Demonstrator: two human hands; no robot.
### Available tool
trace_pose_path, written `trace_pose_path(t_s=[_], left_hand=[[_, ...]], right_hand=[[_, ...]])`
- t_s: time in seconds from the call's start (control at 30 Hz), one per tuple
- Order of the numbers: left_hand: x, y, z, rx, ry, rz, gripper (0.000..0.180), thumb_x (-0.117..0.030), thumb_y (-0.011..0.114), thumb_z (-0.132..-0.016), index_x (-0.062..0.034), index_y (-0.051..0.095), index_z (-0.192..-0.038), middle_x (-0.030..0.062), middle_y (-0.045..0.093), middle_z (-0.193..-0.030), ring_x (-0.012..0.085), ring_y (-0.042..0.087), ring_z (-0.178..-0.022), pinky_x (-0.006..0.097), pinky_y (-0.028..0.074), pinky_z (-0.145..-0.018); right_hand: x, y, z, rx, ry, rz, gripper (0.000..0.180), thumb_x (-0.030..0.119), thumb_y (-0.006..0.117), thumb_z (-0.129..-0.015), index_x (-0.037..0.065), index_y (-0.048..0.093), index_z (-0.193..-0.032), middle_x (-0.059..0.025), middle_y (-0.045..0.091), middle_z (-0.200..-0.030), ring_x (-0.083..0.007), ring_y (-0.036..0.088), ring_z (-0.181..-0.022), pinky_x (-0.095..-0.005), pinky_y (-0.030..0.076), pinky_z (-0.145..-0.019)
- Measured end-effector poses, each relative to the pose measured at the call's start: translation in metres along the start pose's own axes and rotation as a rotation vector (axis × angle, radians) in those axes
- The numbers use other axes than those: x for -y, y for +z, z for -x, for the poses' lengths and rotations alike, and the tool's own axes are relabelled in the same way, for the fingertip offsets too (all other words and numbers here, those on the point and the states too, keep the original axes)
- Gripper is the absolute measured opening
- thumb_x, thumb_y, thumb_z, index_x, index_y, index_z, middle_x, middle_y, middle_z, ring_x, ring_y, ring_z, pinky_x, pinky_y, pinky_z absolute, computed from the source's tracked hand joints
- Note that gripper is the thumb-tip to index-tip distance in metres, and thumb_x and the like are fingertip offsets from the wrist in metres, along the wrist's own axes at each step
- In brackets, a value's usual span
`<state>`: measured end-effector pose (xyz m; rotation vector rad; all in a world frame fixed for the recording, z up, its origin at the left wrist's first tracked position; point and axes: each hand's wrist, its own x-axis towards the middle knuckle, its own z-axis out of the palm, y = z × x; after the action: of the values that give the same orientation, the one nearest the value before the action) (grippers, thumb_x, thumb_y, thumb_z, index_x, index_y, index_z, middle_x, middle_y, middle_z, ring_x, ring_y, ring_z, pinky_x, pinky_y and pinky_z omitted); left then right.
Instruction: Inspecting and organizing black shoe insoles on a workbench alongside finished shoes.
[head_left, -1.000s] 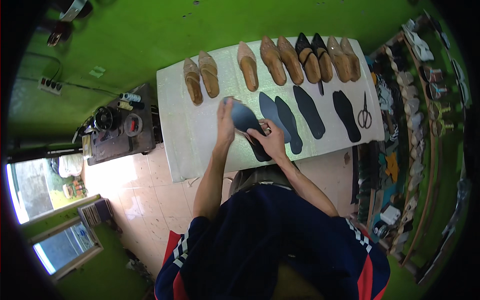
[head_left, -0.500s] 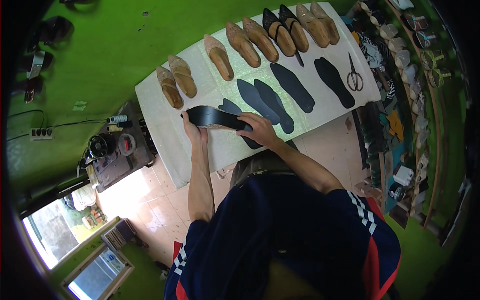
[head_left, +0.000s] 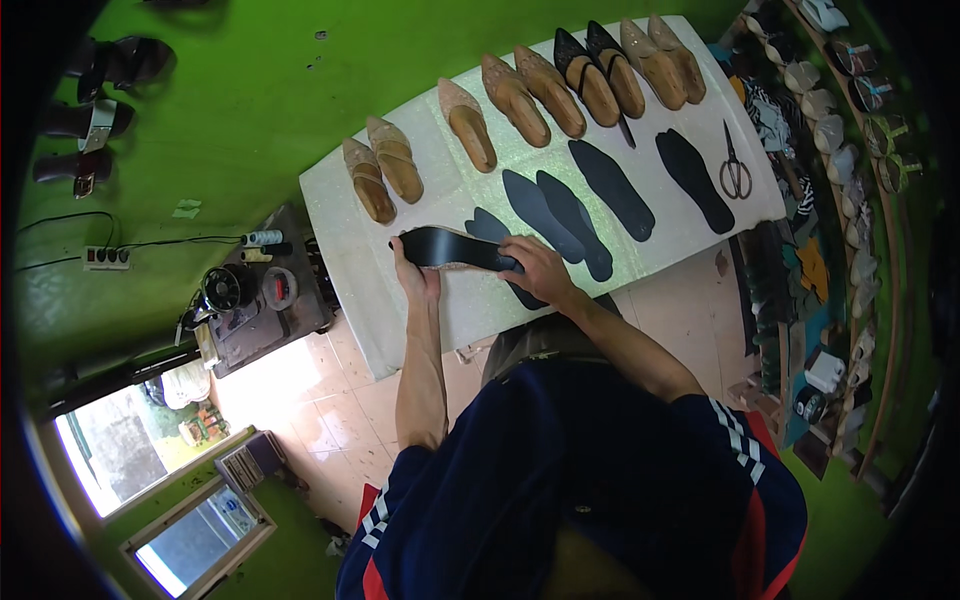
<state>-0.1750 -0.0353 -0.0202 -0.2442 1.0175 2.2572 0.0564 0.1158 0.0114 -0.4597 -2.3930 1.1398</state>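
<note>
A shoe (head_left: pixel 450 248) is held sole up above the near part of the white table (head_left: pixel 365 315); its smooth black sole faces me and a thin strip of lighter upper shows below. My left hand (head_left: pixel 417 277) grips its left end, the thumb along the edge. Closed around the narrower right end is my right hand (head_left: pixel 537 270). Dark flat soles lie beyond and beside it, among them a pair (head_left: pixel 540 212), a long one (head_left: pixel 612 188) and another (head_left: pixel 694 180). Scissors (head_left: pixel 736 178) rest at the table's right end.
Pointed shoes on wooden lasts line the table's far edge, including a beige one (head_left: pixel 467 125) and a black pair (head_left: pixel 590 85). At left, a small dark table (head_left: pixel 250 335) bears a fan (head_left: pixel 228 288) and thread spools (head_left: pixel 262 238). Racks of shoes (head_left: pixel 830 135) stand at right.
The whole view has shifted, so the table and room sit further right and slightly lower. Both hands keep hold of the shoe, its sole still up.
</note>
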Motion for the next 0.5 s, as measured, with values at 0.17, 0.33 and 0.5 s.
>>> trace_pose_path(t_s=[0.17,0.33,0.5], left_hand=[[-0.002,0.01,0.014,0.073,0.0,0.01,0.035,-0.041,0.056,-0.109,-0.0075,0.06,-0.119,0.006,0.069,-0.109,0.0207,0.067,-0.104,0.039,0.053,-0.098],[-0.002,0.015,0.011,0.012,0.01,0.012,0.034,-0.04,0.057,-0.109,-0.0078,0.06,-0.118,0.0057,0.068,-0.105,0.0202,0.066,-0.101,0.038,0.053,-0.096],[-0.002,0.025,0.007,0.016,-0.001,0.008,0.03,-0.038,0.057,-0.109,-0.0085,0.061,-0.114,0.0047,0.068,-0.102,0.0191,0.067,-0.098,0.037,0.053,-0.095]], right_hand=[[0.007,-0.007,-0.004,0.075,0.062,-0.109,0.049,0.023,0.085,-0.08,0.009,0.072,-0.125,-0.0087,0.065,-0.115,-0.0305,0.064,-0.109,-0.0408,0.054,-0.094],[0.004,-0.01,-0.013,0.118,0.139,-0.171,0.054,0.022,0.089,-0.073,0.01,0.074,-0.124,-0.0092,0.065,-0.11,-0.0303,0.064,-0.108,-0.0422,0.053,-0.095],[0.002,-0.009,-0.014,0.117,0.2,-0.204,0.055,0.017,0.092,-0.07,0.011,0.075,-0.122,-0.0089,0.065,-0.107,-0.031,0.064,-0.107,-0.0423,0.053,-0.095]])
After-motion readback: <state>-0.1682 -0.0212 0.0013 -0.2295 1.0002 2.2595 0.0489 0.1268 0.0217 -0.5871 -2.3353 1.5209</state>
